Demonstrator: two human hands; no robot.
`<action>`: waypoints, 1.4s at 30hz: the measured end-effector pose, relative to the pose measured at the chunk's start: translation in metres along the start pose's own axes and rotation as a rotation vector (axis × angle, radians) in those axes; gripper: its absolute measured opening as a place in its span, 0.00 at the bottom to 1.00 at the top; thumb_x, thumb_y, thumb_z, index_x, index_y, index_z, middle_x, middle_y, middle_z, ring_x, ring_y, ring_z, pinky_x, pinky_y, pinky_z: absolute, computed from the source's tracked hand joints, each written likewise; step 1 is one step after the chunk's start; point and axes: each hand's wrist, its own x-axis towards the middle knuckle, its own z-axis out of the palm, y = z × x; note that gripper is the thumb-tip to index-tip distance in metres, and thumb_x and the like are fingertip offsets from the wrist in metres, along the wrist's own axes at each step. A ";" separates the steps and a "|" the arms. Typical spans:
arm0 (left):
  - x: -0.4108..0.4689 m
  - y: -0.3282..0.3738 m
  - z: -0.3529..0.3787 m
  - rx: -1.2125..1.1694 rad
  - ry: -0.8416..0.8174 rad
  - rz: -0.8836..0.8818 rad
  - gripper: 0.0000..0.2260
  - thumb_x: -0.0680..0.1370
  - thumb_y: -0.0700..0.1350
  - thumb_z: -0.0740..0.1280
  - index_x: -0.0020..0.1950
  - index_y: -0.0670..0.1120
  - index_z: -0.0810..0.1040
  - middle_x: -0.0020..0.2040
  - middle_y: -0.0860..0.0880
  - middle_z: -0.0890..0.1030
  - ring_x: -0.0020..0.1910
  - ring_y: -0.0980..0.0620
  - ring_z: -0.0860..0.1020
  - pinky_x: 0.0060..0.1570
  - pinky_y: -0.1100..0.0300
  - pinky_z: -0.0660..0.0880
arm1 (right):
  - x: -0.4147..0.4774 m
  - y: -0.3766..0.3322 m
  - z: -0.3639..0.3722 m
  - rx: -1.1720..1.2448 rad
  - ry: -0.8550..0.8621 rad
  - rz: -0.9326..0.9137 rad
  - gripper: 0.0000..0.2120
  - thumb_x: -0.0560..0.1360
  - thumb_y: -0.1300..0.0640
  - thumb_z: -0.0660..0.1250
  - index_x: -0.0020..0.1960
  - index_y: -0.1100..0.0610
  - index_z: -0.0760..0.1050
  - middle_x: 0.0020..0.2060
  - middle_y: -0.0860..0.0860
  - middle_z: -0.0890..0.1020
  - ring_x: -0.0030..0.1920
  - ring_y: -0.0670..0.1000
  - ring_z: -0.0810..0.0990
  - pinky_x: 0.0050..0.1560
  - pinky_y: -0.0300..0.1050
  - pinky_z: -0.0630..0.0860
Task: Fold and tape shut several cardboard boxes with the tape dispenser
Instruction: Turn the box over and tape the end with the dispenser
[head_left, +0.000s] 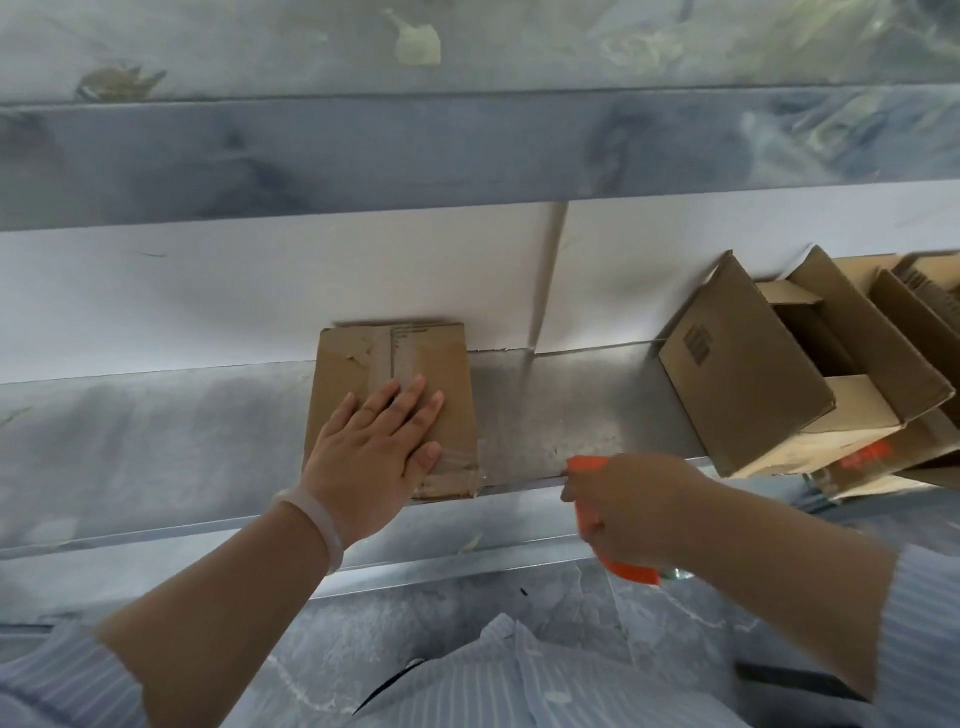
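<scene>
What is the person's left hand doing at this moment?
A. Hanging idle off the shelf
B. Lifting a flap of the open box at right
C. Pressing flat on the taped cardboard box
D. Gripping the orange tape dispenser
C: the left hand lies with straight fingers flat on top of the taped cardboard box, while the right hand holds the orange tape dispenser beside it.
</scene>
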 end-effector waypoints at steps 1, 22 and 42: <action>0.000 0.000 0.000 0.010 0.007 -0.004 0.28 0.80 0.62 0.38 0.78 0.57 0.53 0.78 0.56 0.54 0.77 0.51 0.56 0.75 0.46 0.54 | -0.004 0.004 -0.002 0.039 -0.021 0.022 0.22 0.78 0.47 0.62 0.70 0.41 0.64 0.60 0.46 0.78 0.50 0.49 0.76 0.50 0.41 0.73; 0.001 -0.002 0.002 0.031 0.040 0.009 0.25 0.82 0.59 0.45 0.75 0.53 0.65 0.75 0.51 0.67 0.72 0.48 0.68 0.67 0.42 0.68 | 0.089 0.062 0.051 -0.311 0.662 0.043 0.38 0.68 0.61 0.60 0.78 0.50 0.59 0.47 0.58 0.84 0.50 0.63 0.80 0.62 0.57 0.69; 0.000 -0.001 0.004 -0.020 0.060 -0.031 0.25 0.81 0.62 0.45 0.75 0.57 0.64 0.76 0.53 0.65 0.74 0.50 0.65 0.71 0.45 0.61 | 0.031 -0.042 0.061 0.930 0.903 0.012 0.26 0.79 0.65 0.58 0.75 0.53 0.65 0.66 0.40 0.72 0.66 0.36 0.69 0.65 0.27 0.64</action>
